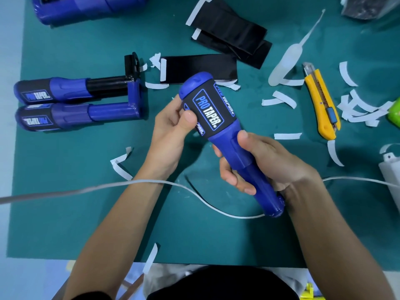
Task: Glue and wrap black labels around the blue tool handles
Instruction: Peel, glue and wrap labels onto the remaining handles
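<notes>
I had the blue tool handle (227, 140) up off the table (86, 191), slanted, butt end pointing away from me. The right grip (264, 163) was clenched around its lower blue shaft, thumb on top. The left grip (171, 128) clasped the labelled end, thumb pressed on the edge of the black label (207, 107); its other fingers were behind the handle, so I couldn't see them. The label read PRO TAPER and sat wrapped around the handle. The seam was out of view, and the tool's far end was hidden under my right wrist.

At the left lay two finished tools (71, 89) side by side, both labelled. Loose black labels (229, 33) lay beyond the handle, one partly covered by it. White backing strips (281, 99) were scattered about. A yellow utility knife (320, 105) lay to the right. Beside it was a pale squeeze applicator (287, 59), hard to make out. A white cable (151, 181) ran under both forearms. A blue tool (86, 7) at top left was cut off by the frame, as was a green object (395, 113) at the right edge.
</notes>
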